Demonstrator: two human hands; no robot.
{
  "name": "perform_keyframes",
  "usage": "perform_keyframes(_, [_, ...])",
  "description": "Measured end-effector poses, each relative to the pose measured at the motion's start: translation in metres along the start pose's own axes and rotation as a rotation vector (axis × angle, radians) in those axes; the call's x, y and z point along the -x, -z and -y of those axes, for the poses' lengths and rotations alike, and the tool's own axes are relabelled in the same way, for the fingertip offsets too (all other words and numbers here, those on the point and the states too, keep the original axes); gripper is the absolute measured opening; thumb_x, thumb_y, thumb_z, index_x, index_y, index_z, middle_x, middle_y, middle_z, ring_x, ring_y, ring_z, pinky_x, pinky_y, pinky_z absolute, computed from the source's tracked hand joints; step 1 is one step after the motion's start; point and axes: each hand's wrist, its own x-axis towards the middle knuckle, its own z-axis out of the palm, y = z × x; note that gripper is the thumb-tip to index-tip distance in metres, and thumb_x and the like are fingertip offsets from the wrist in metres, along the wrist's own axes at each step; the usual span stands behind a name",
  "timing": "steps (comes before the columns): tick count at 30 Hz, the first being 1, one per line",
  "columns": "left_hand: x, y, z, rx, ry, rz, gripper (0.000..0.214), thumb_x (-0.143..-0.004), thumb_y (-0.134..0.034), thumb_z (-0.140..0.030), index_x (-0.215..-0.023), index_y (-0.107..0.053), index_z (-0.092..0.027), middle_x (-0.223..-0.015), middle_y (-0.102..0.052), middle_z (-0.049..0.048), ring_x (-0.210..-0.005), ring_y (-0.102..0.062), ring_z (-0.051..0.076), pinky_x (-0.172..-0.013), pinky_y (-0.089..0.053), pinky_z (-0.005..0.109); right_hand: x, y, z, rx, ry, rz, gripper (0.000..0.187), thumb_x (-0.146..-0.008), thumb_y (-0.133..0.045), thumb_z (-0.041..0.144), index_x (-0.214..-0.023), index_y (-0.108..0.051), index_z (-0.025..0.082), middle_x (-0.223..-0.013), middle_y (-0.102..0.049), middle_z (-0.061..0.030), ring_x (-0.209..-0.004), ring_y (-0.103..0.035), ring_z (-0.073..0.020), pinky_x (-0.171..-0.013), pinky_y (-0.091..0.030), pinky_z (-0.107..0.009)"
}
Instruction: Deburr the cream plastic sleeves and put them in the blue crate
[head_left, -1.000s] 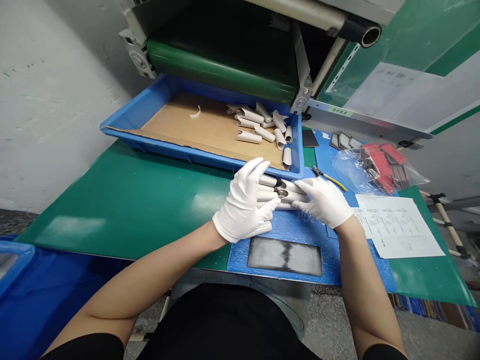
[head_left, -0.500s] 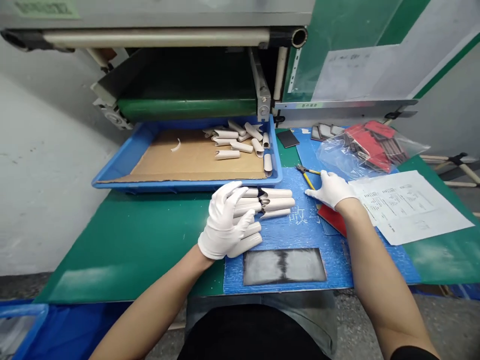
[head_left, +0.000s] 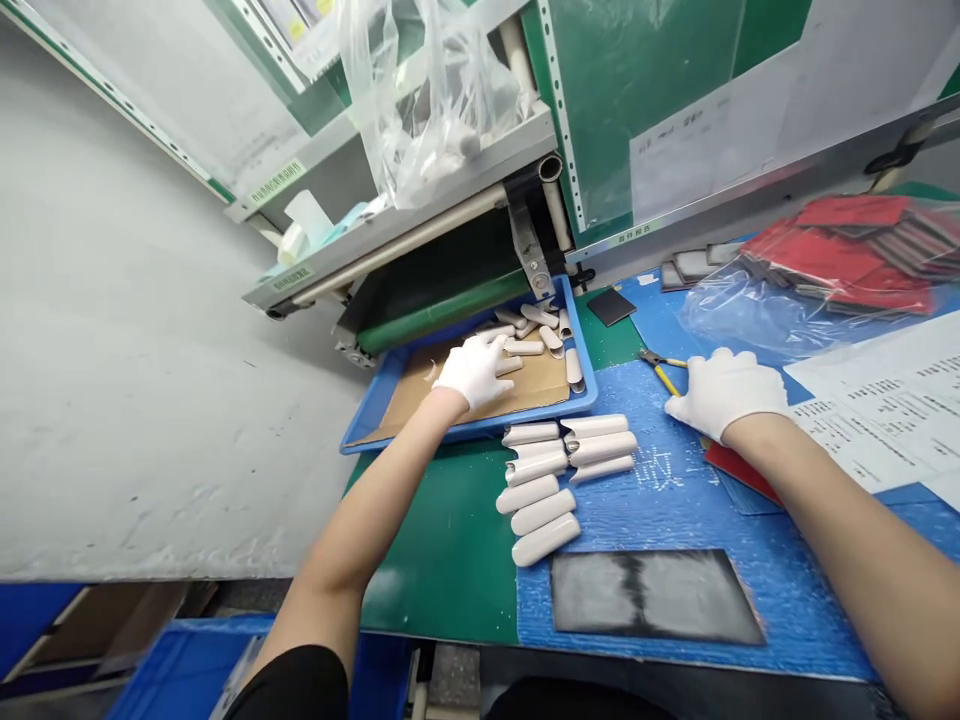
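My left hand (head_left: 474, 374), in a white glove, reaches into the blue tray (head_left: 390, 398), fingers apart over white half-tube pieces (head_left: 525, 348). Whether the fingertips touch a piece is hard to see. On the blue mat (head_left: 622, 520), my right hand (head_left: 733, 398), also gloved, lies with its thumb stretched out and fingers partly over a handle of the yellow-handled cutting pliers (head_left: 664, 372). Between the hands, several white half-tube pieces (head_left: 536, 465) lie in rows, some with notched ends. A worn black-and-grey sanding sheet (head_left: 652, 597) lies flat near the table's front edge.
A green conveyor belt (head_left: 442, 312) ends above the tray. Clear bags of red-faced pads (head_left: 840, 255) and printed papers (head_left: 892, 390) lie at the right. A small black pad (head_left: 611, 307) sits behind the mat. Overhead is a shelf (head_left: 420, 215) with a plastic bag.
My left hand has left the row of white pieces and moved forward into the tray. The view has turned and tilted. My right hand stays by the pliers.
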Motion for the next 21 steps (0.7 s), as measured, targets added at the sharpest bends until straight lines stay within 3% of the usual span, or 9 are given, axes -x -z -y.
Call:
perform_keyframes(4, [-0.07,-0.002,0.024,-0.058,0.032,0.169,0.06,-0.1,-0.074,-0.043,-0.154,-0.057,-0.023,-0.158,-0.058,0.0142,-0.14,-0.06,0.033,-0.117,-0.053,0.055,-0.006,-0.005,-0.002,-0.019,-0.026,0.019,0.061,-0.084,-0.072,0.058,-0.121,-0.076,0.01,-0.119,-0.067,-0.0269,-0.112,-0.063,-0.0428,-0.081,-0.047,-0.049])
perform_keyframes(8, [-0.107,-0.009,0.035,-0.077,0.117,0.327,0.047,-0.104,-0.071,-0.042,-0.143,-0.063,-0.018,-0.145,-0.065,0.0134,-0.126,-0.068,0.028,-0.106,-0.061,0.052,-0.009,-0.008,-0.001,-0.004,-0.052,0.03,0.067,-0.083,-0.071,0.064,-0.124,-0.073,0.012,-0.122,-0.065,-0.025,-0.115,-0.061,-0.042,-0.086,-0.051,-0.05])
perform_keyframes(16, [-0.136,-0.024,0.04,-0.047,0.261,0.512,0.044,-0.103,-0.072,-0.042,-0.139,-0.065,-0.016,-0.137,-0.068,0.0121,-0.119,-0.07,0.026,-0.1,-0.064,0.047,-0.011,-0.013,0.013,-0.03,-0.122,0.035,0.055,-0.082,-0.076,0.051,-0.12,-0.073,0.012,-0.12,-0.064,-0.0235,-0.116,-0.062,-0.0411,-0.089,-0.053,-0.05])
perform_keyframes(21, [-0.129,-0.027,0.037,-0.033,0.327,0.484,0.043,-0.104,-0.071,-0.042,-0.137,-0.066,-0.016,-0.136,-0.069,0.0116,-0.118,-0.071,0.026,-0.099,-0.064,0.047,-0.006,-0.016,0.025,-0.121,-0.183,0.02,0.05,-0.086,-0.074,0.042,-0.125,-0.07,0.012,-0.125,-0.064,-0.0229,-0.119,-0.063,-0.0402,-0.091,-0.056,-0.05])
